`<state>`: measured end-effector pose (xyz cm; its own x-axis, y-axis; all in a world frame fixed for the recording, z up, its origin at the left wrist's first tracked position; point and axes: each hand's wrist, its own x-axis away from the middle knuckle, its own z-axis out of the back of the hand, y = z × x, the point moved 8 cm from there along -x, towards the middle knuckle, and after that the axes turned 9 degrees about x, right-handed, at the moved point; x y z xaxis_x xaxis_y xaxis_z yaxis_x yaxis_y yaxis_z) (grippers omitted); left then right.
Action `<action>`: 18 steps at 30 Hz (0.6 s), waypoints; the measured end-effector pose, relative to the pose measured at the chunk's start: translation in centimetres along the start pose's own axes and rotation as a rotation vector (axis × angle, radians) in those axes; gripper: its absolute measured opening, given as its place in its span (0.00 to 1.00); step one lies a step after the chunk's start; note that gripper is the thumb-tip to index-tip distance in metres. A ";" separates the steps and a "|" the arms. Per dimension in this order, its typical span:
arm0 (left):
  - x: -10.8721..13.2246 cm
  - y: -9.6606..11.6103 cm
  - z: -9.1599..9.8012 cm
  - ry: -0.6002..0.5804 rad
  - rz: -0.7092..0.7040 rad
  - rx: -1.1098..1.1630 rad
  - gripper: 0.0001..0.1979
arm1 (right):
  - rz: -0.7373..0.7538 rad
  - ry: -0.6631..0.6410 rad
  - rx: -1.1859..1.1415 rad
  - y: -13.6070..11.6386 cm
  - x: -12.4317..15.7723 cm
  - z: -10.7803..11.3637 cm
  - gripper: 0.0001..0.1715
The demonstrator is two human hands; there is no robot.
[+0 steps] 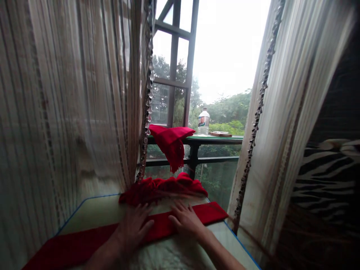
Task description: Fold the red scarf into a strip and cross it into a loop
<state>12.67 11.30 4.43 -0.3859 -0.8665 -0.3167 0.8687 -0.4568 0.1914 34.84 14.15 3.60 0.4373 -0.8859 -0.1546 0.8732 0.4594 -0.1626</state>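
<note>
A long red scarf (160,227), folded into a flat band, lies slantwise across a pale table with a blue edge (104,208). My left hand (135,223) rests on the band near its middle, fingers spread, somewhat blurred. To the right of it, my right hand (184,217) lies flat on the same band with its fingers stretched out. Just beyond my fingertips sits a crumpled heap of red cloth (168,187) at the table's far end. Both palms face down and hold nothing.
Another red fringed scarf (170,140) drapes over a dark railing (216,140) past the table. On the railing stand a plastic bottle (204,122) and a small flat object (221,134). Sheer beaded curtains (98,93) hang left and right. A zebra-patterned surface (329,172) is at right.
</note>
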 end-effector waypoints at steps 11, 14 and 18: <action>2.8 -2.2 0.0 -0.204 0.160 0.098 0.30 | -0.139 0.008 0.020 9.2 3.2 0.2 0.35; 4.2 -5.7 0.0 -0.146 0.197 0.105 0.29 | -0.289 0.026 0.025 14.3 5.2 1.1 0.35; 5.0 -6.7 -0.3 -0.178 0.205 0.082 0.30 | -0.406 0.054 0.014 17.0 6.2 0.9 0.36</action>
<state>5.01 10.06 1.25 -0.2591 -0.9610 -0.0966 0.9090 -0.2764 0.3120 52.57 16.38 0.73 0.0446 -0.9903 -0.1313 0.9756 0.0715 -0.2077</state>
